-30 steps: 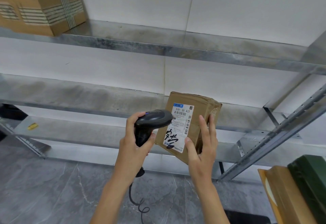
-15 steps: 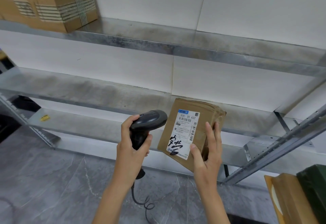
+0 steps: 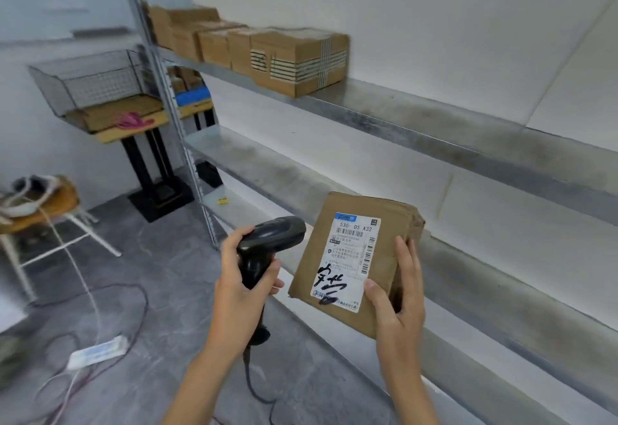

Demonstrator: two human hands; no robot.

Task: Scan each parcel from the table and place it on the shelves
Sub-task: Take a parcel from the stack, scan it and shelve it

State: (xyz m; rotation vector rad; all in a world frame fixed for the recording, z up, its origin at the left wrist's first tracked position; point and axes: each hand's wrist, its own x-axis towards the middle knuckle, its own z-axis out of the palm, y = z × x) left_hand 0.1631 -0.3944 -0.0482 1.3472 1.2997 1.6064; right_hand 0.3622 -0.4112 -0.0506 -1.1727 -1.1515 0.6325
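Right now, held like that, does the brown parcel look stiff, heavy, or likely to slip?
The brown parcel probably feels light: the right hand alone holds it upright by one edge. Its wrinkled paper wrap suggests some give, not rigidity. The matte paper likely resists slipping.

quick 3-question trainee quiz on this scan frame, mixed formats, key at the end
1. True or false: the left hand holds the barcode scanner.
2. The right hand grips: A) the brown parcel B) a cable C) nothing.
3. Fill in: the row of cardboard boxes sits on the ___ shelf.

Key: 1 true; 2 A; 3 top.
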